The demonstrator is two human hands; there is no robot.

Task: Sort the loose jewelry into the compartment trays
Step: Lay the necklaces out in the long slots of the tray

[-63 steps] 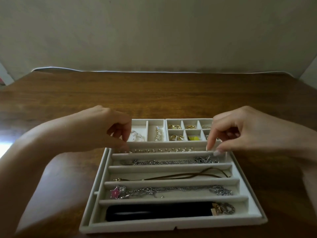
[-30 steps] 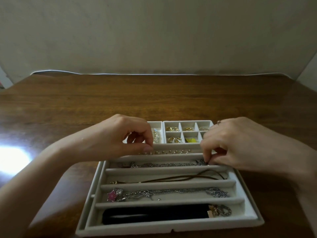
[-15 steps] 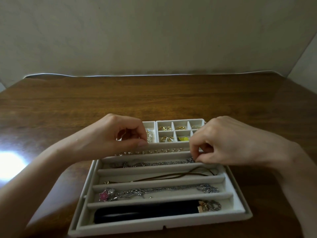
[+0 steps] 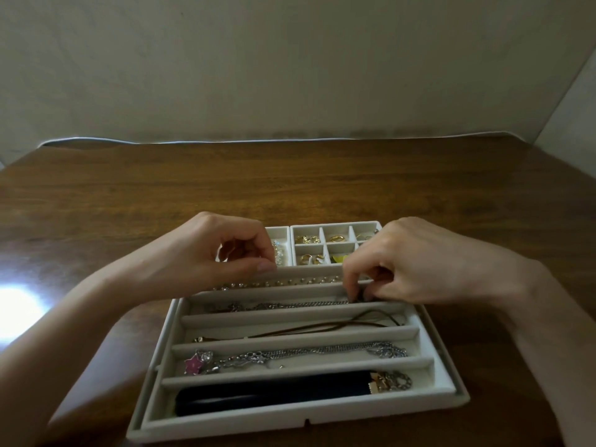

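Dark wooden table [image 4: 290,182], plain beige wall [image 4: 290,59], white tray [image 4: 258,418]

Rows of the white slotted tray [image 4: 300,424] hold a beaded strand [image 4: 290,281], silver chain [image 4: 290,305], brown cord [image 4: 322,325], pink-star chain [image 4: 290,353] and black band [image 4: 274,393]; gold rings [image 4: 308,239] sit in the grid tray [image 4: 335,224] behind.

A dark brown wooden counter [image 4: 290,182] fills the view from 9 to 3 o'clock. A white glare patch [image 4: 16,309] lies on it at 9 o'clock. Along its far edge runs a thin pale line [image 4: 225,141]. Behind, at 12 o'clock, stands a plain beige wall [image 4: 290,66].
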